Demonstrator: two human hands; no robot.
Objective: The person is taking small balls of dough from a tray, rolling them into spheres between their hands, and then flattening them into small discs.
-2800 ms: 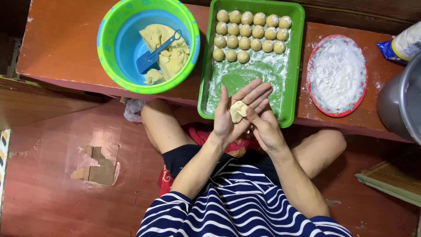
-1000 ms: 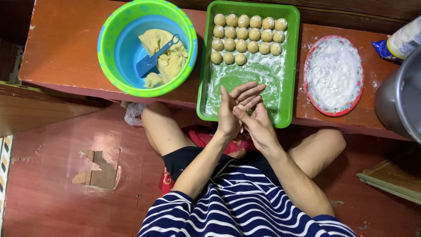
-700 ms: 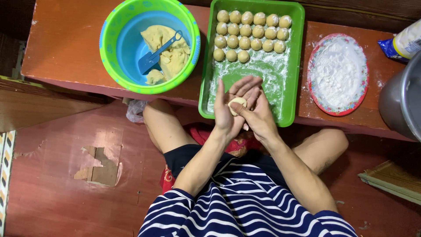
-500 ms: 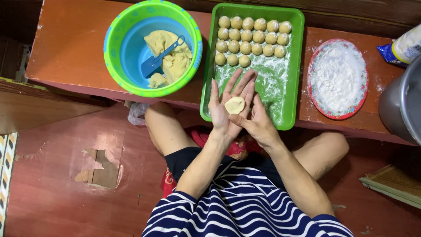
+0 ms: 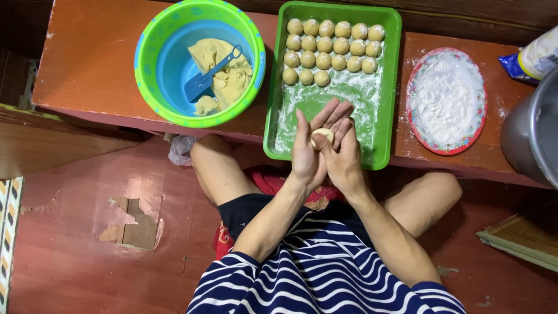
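Observation:
A small pale dough ball lies between my two palms, above the near end of a green tray. My left hand is under it, fingers stretched toward the tray. My right hand presses against it from the right side. On the far part of the floured tray several finished dough balls sit in rows. I sit cross-legged on the floor in a striped shirt, my hands over the edge of a low red-brown table.
A green and blue bowl at the left holds yellow dough and a blue plastic scoop. Right of the tray is a red-rimmed plate of white flour. A metal pot and a packet stand at the far right.
My palms have rubbed back and forth around the dough piece, which has gone from a rough lump to a rounder ball. Tray, bowl and plate stayed put.

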